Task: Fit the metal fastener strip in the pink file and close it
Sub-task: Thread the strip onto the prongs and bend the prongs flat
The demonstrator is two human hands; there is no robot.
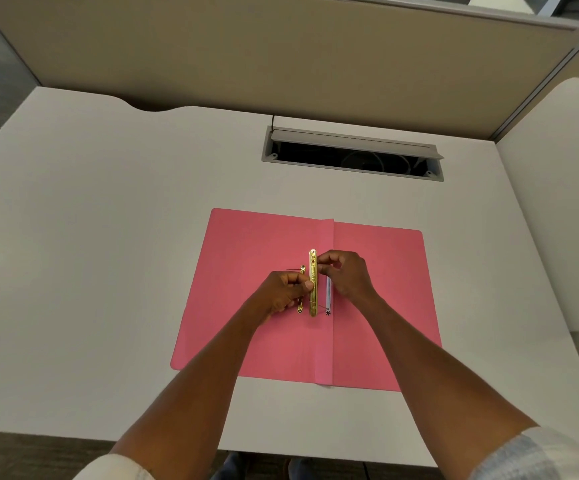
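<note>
The pink file (pixel 253 244) lies open and flat on the white desk, its spine fold running down the middle. A gold metal fastener strip (pixel 312 268) stands lengthwise just left of the fold. My left hand (pixel 283 292) pinches its middle from the left, and my right hand (pixel 347 275) pinches its upper part from the right. A second, thinner gold piece (pixel 301 271) lies partly hidden under my left hand. A pale strip (pixel 329 296) with a small dark star-shaped hole at its lower end sits by the fold under my right hand.
The white desk (pixel 108 220) has an open cable slot (pixel 352 157) with a grey flap behind the file. Beige partition panels (pixel 246 53) stand at the back and right. The desk's front edge runs below my forearms.
</note>
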